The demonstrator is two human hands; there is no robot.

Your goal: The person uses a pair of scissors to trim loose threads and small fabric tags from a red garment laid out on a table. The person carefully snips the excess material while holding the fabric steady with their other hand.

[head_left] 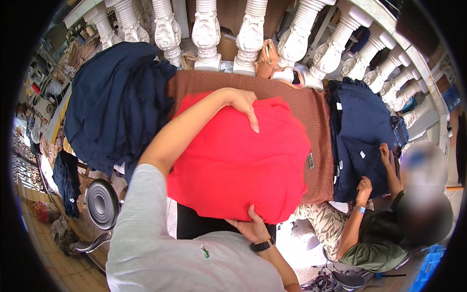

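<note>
- We see a white railing (206, 36) with fat posts. It stands behind the far edge of the brown cloth.
- We see the brown cloth (318, 131) spread out wide in the middle.
- We see another person (377, 233) in a dark green top at the right end of the brown cloth. Both their hands are on blue clothes.
- We see the red pile (233, 160), made of soft cloth. It is over the near middle of the brown cloth and pokes out past its near edge.
- We see a dark blue pile (114, 107), all bumpy, at the left end of the brown cloth.
- We see flat blue clothes (362, 121) on the right end of the brown cloth.
- We see a tan bag (266, 58) by the brown cloth's far edge.
- We see the left hand (243, 104) at the red pile's far edge, thumb spread from its fingers. We cannot tell if it pinches.
- We see the right hand (254, 228) pinching the red pile's near edge, thumb on top.
- We see a little green thing (310, 160) on the brown cloth.
</note>
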